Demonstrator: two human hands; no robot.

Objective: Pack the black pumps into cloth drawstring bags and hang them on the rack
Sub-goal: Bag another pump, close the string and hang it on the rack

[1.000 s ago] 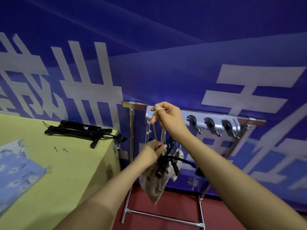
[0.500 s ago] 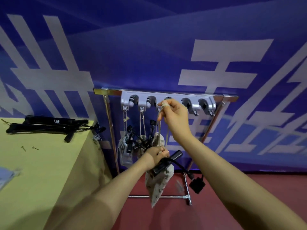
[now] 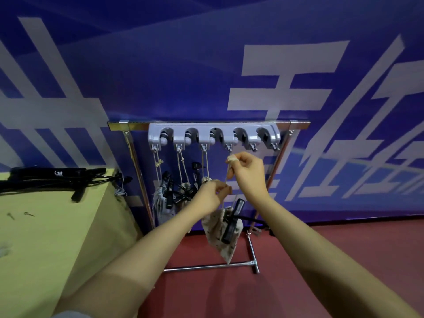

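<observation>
Cloth bags [image 3: 220,235] (four), two hands [image 3: 249,177], rack [image 3: 213,134]

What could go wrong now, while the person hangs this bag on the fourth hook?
The right hand pinches the drawstring just below the hook; the loop may miss it. The black pump sticks out of the cloth bag and could slide out. The neighbouring bags hang close, so cords may tangle.
</observation>
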